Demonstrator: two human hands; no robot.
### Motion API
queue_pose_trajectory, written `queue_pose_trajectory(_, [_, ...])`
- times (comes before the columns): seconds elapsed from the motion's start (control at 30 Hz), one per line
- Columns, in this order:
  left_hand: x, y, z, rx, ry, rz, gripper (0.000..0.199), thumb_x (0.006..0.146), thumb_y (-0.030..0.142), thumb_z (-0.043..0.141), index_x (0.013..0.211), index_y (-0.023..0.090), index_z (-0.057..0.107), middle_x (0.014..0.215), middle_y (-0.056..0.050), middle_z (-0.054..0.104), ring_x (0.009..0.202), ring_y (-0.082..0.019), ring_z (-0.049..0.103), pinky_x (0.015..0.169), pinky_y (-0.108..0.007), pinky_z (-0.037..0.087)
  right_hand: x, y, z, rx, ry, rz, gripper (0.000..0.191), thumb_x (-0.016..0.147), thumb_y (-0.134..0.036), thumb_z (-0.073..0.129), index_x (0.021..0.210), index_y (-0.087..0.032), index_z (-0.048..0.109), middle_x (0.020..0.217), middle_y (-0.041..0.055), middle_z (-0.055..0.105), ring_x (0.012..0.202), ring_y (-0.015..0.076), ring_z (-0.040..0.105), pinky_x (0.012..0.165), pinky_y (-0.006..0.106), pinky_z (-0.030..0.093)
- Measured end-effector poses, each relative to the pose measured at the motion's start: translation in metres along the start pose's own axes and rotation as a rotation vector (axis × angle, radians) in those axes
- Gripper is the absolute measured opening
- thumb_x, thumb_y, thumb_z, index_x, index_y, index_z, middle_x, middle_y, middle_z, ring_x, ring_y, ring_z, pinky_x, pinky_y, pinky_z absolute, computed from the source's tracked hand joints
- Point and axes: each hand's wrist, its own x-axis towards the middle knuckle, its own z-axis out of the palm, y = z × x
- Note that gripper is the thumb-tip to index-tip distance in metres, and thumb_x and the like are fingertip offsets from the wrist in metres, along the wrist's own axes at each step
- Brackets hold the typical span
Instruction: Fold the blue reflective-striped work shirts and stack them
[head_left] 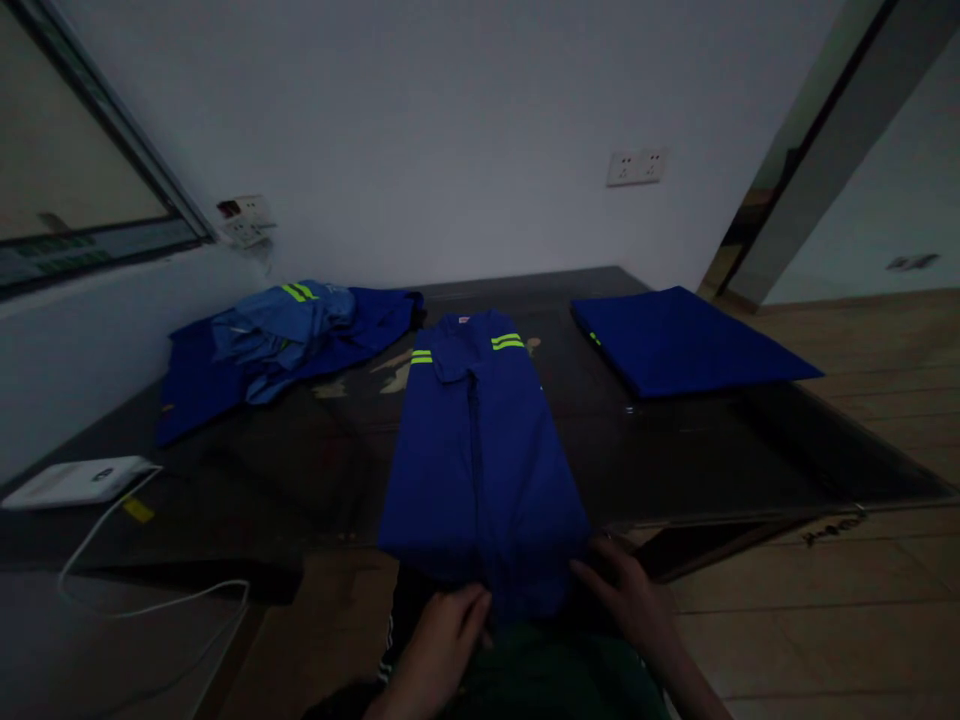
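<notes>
A dark blue work jacket (pixel 439 450) with yellow-green reflective stripes lies front up on the dark table, collar at the far end. Its sides are folded in, and its bottom end hangs over the near edge. At the middle of the hem, my left hand (pixel 450 625) is closed in a pinch on the cloth. My right hand (pixel 626 590) has its fingers closed at the lower right corner of the jacket, though its fingertips are partly hidden in shadow.
A flat folded blue garment (pixel 690 340) lies at the table's right. Crumpled lighter blue clothing (pixel 285 325) rests on a darker blue garment (pixel 199 385) at the left. A white device (pixel 75 482) with a trailing cable (pixel 75 560) sits at the left edge. The wall stands behind.
</notes>
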Motion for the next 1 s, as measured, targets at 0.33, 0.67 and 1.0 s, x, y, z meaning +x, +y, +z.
queue_pose_trajectory(0.33, [0.041,0.097,-0.144,-0.163,-0.015,0.531,0.026,0.093,0.037,0.046,0.095,0.022,0.067,0.083,-0.002,0.071,0.079,-0.016,0.066,0.077,-0.028,0.049,0.032,-0.069,-0.061,-0.105,-0.153,-0.01,0.059,0.079,-0.068,0.05,0.047,-0.019,0.049,0.042,-0.002,0.044,0.04,0.0103,0.041,0.042,0.023,0.03])
queue_pose_trajectory(0.67, [0.235,0.054,-0.204,0.59,0.529,0.56,0.059,0.068,-0.004,0.049,0.123,0.016,0.057,0.134,-0.012,0.054,0.126,-0.024,0.049,0.108,-0.041,0.039,0.227,-0.163,-0.032,-0.279,-0.28,-0.4,0.022,0.086,-0.035,0.056,0.078,-0.016,0.065,0.069,0.0037,0.068,0.065,0.0145,0.063,0.062,0.024,0.047])
queue_pose_trajectory(1.0, [0.25,0.041,-0.197,0.622,0.507,0.547,0.047,0.086,0.002,0.043,0.128,0.019,0.057,0.135,-0.006,0.058,0.127,-0.018,0.051,0.113,-0.04,0.036,0.446,-0.145,0.027,-0.736,-0.009,-0.41,0.028,0.088,-0.011,0.051,0.109,-0.017,0.069,0.113,0.0082,0.07,0.104,0.0178,0.064,0.09,0.026,0.047])
